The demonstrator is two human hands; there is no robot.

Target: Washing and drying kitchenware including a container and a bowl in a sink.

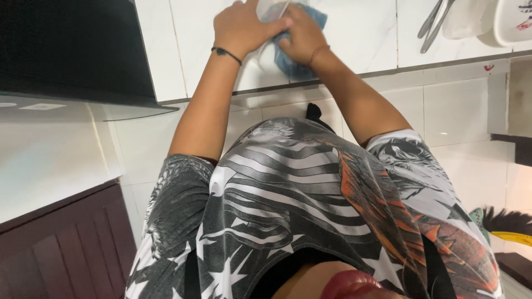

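Both arms reach forward over a white tiled counter (183, 61). My left hand (244, 26), with a black band on the wrist, grips a clear glass container (271, 8) at the top edge of the view; only its lower part shows. My right hand (302, 36), with a thin bracelet, presses a blue cloth (288, 63) against the container. The cloth bunches under and around the right fingers. My patterned grey, white and orange shirt (299, 205) fills the lower half of the view.
A black glossy panel (72, 50) lies at the upper left. A dark wooden cabinet (61, 249) stands below a white countertop (44, 155). Metal tongs (435, 22) and white dishes (510, 22) sit at the upper right. A dark brush with a teal part (501, 221) is at the right edge.
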